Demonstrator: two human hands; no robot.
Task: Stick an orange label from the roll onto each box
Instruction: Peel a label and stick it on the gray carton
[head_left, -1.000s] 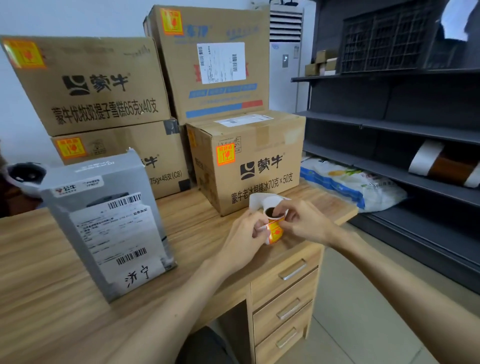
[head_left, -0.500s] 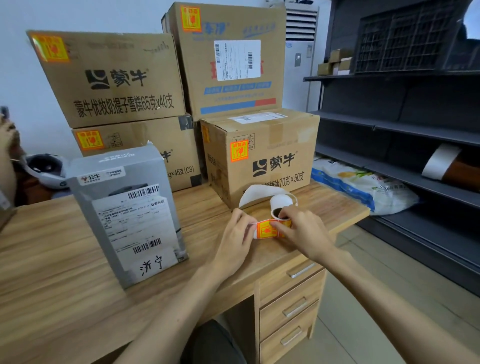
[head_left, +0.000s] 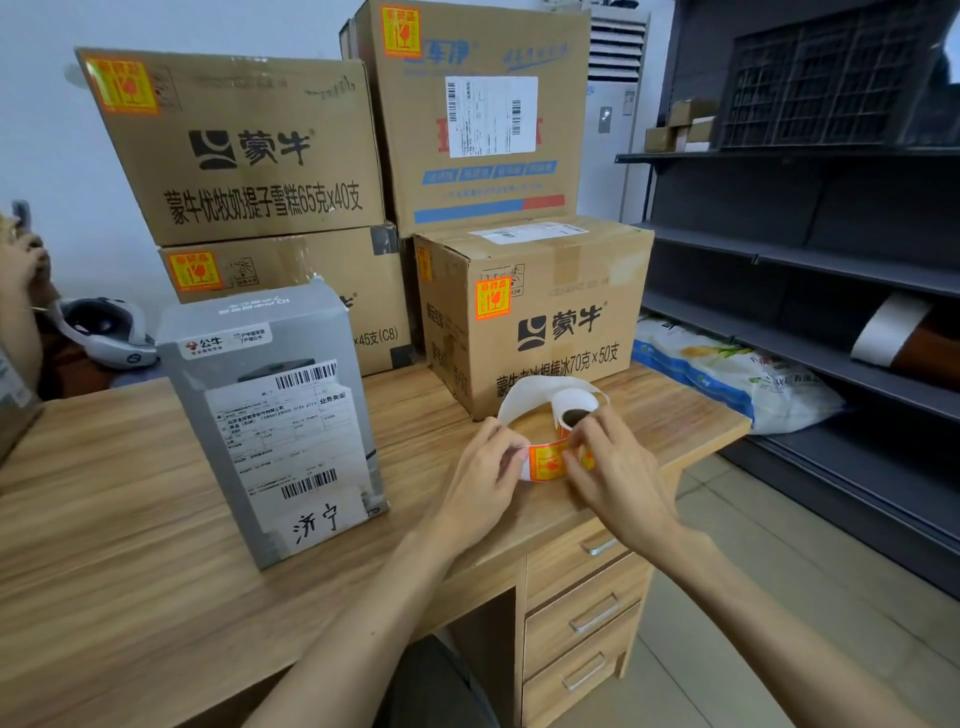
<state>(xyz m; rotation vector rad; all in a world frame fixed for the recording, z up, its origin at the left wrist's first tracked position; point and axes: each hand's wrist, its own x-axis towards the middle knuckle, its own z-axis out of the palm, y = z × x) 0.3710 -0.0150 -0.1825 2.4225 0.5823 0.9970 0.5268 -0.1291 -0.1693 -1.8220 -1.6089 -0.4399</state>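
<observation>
Low over the wooden desk (head_left: 130, 545), both hands work a small label roll (head_left: 571, 408) with a loop of white backing strip (head_left: 530, 389). My left hand (head_left: 485, 480) pinches the strip's free end beside an orange label (head_left: 546, 461). My right hand (head_left: 618, 473) grips the roll and touches that label's right edge. A grey box (head_left: 270, 415) stands left of my hands and shows no orange label. Several cardboard boxes behind carry orange labels: the near one (head_left: 540, 317), the top left one (head_left: 234, 145), the one under it (head_left: 291, 280) and the tall one (head_left: 478, 114).
Desk drawers (head_left: 587, 613) sit below my hands. A dark shelving unit (head_left: 810, 260) fills the right side, with a plastic sack (head_left: 727, 379) on a low shelf. Another person's hand (head_left: 21, 260) and a white helmet (head_left: 104, 330) are at the far left.
The roll came down from held above the desk to just over its surface. The strip has been pulled out sideways, so the orange label now lies stretched between my hands.
</observation>
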